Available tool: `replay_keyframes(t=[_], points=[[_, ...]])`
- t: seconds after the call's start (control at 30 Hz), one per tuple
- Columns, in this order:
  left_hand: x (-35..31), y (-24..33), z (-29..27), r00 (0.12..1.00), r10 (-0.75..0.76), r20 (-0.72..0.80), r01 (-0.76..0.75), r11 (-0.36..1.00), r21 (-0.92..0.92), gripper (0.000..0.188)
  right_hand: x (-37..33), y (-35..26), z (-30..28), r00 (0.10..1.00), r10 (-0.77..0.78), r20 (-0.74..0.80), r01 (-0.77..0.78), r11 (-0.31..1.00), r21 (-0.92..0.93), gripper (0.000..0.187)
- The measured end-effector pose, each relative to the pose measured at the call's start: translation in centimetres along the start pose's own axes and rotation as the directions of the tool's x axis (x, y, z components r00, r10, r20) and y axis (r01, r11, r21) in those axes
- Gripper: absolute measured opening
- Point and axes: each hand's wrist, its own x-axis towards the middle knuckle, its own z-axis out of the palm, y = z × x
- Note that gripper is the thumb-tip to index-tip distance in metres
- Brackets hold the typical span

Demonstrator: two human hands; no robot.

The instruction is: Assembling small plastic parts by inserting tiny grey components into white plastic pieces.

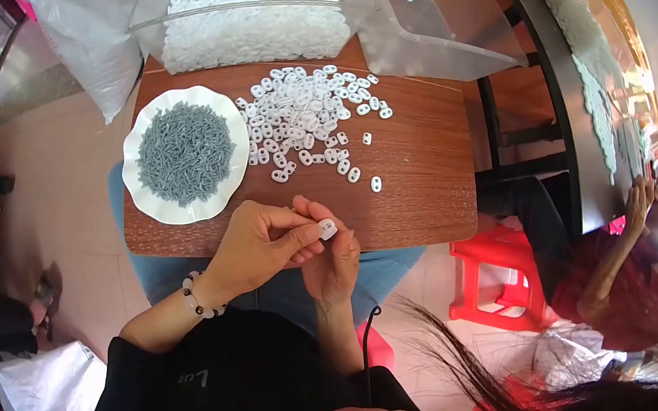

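Note:
Above my lap, at the table's near edge, my left hand [249, 251] pinches a small white plastic two-hole piece [328, 228] between thumb and fingertips. My right hand [333, 266] meets it from the right, its fingers curled behind the piece and its thumb at the lower edge. Whether a grey pin is also between the fingers is too small to tell. Beyond my left hand stands a white wavy-rimmed plate [140, 201] heaped with small grey pins [185, 152]. To its right many loose white two-hole pieces [297, 108] lie scattered on the brown wooden table [417, 167].
At the table's far side stands a clear bin [148, 20] full of white pieces [253, 12]. Beside it is another clear bin [441, 44]. A white sack [95, 62] stands far left, a red stool [497, 278] at right. Another person [614, 290] works at a dark table [600, 199].

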Motion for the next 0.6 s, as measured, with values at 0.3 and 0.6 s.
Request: replay_keyframes(t=[0.3,0.6], points=[[-0.1,0.1,1.3,0.998,0.050,-0.032,-0.049,0.998,0.032,0.016,-0.3,-0.1,-0.3,0.997,-0.080,0.003,0.080,0.986,-0.145,0.044],[0.4,0.5,1.5,0.997,0.067,-0.038,-0.064,0.995,0.070,0.020,-0.7,-0.3,0.1,0.986,-0.124,-0.112,0.094,0.966,-0.242,0.043]])
